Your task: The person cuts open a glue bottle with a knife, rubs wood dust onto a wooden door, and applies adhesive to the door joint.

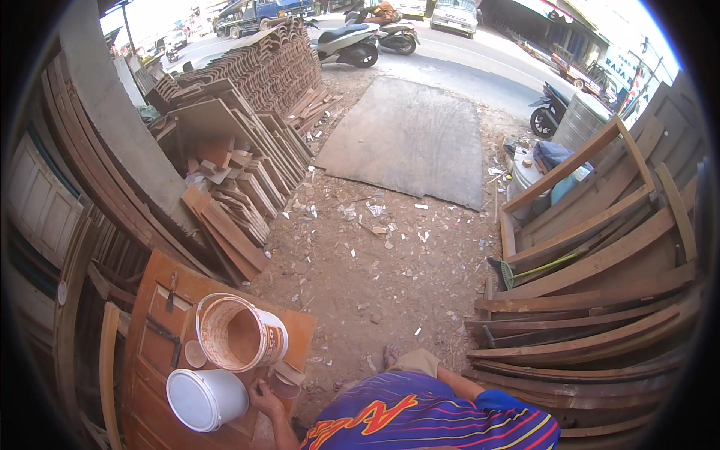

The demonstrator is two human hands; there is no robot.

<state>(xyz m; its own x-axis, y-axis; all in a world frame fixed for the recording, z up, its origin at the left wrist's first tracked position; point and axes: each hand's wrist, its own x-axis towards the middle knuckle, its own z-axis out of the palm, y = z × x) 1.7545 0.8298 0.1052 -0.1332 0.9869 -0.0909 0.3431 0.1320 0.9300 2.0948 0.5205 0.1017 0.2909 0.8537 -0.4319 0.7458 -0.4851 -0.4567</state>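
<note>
My left hand (pixel 262 395) is low in the view, at the near edge of a brown wooden door panel (pixel 150 352) lying flat. Its fingers close on a small brown pad (pixel 286 379), folded like sandpaper, beside it. Just above the hand an open bucket (pixel 238 335) with brown-stained inner walls stands on the panel. A white bucket (pixel 204 399) lies to the hand's left. My right forearm (pixel 459 384) runs from the striped sleeve toward my knee; the right hand is hidden.
A small round disc (pixel 195 353) and dark metal tools (pixel 171 294) lie on the panel. Stacked planks and roof tiles (pixel 247 150) pile up on the left, curved wooden frames (pixel 592 300) on the right. Dirt ground (pixel 375 262) littered with chips, a grey mat (pixel 412 142), and parked scooters (pixel 349 43) lie ahead.
</note>
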